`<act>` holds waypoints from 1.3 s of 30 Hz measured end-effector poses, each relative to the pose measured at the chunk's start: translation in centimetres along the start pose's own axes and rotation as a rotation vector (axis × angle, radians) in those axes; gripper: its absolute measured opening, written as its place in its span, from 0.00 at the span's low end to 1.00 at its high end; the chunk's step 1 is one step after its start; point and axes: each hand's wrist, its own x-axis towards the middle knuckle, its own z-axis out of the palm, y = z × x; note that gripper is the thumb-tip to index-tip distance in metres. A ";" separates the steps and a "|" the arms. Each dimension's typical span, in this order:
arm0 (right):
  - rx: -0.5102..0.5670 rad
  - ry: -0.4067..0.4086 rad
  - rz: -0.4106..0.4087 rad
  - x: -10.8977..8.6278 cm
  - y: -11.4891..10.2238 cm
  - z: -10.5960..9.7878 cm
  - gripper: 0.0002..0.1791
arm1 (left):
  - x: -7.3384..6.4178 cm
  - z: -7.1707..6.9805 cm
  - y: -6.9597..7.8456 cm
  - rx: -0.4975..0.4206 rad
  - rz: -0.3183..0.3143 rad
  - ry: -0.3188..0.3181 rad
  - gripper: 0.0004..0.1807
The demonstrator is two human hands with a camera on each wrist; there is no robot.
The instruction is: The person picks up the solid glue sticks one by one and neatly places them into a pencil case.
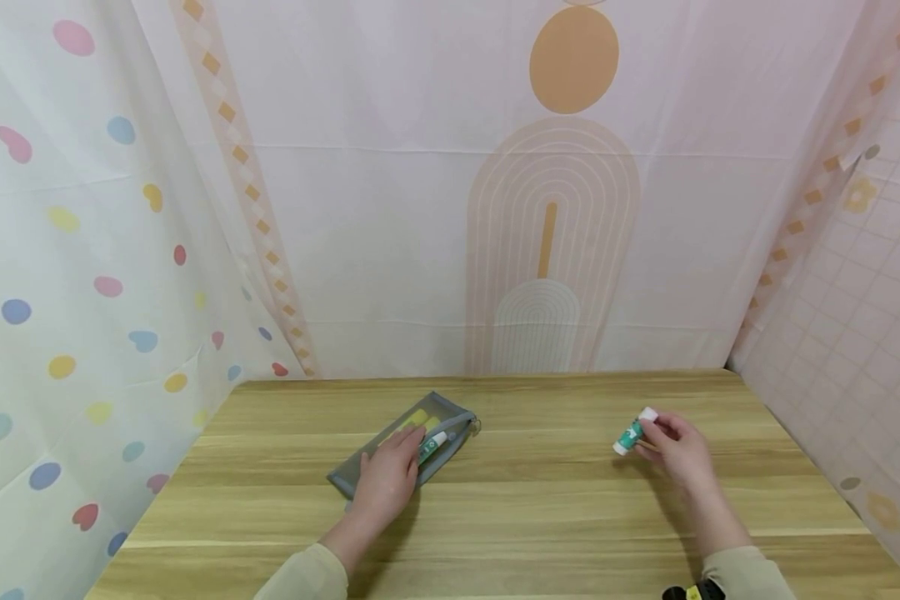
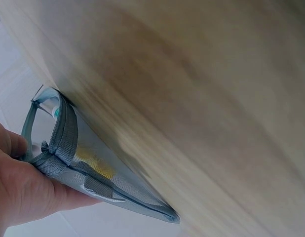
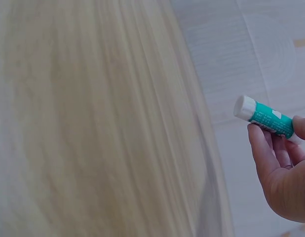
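Observation:
A grey mesh zip pouch (image 1: 371, 461) lies slanted at the left of the table, its zip side gaping in the left wrist view. Through the mesh show yellow items (image 1: 417, 417), and a green-and-white glue stick (image 1: 431, 447) lies at the opening. My left hand (image 1: 390, 473) holds the pouch (image 2: 95, 163) by its edge, fingers on one side and thumb on the other. Over the right part of the table, my right hand (image 1: 682, 454) pinches a second green glue stick with white ends (image 3: 271, 120) between thumb and fingers, tilted and raised off the wood.
The wooden table (image 1: 540, 517) reaches back to a patterned curtain (image 1: 390, 250). Further curtains hang along the left side (image 1: 120, 250) and right side (image 1: 862, 333). A small metal ring (image 1: 476, 427) hangs at the pouch's far corner.

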 end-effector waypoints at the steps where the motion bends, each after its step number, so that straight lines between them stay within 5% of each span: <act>1: -0.004 -0.002 0.002 0.0 0.0 0.1 0.18 | 0.0 0.0 0.0 -0.001 0.000 0.000 0.21; 20: 0.001 -0.079 0.005 -0.5 0.6 2.9 0.22 | -0.1 0.1 -0.1 -0.004 0.003 0.004 0.21; 39: 0.047 -0.177 0.010 -0.8 1.8 8.3 0.19 | 0.0 0.1 -0.1 -0.003 0.004 0.003 0.22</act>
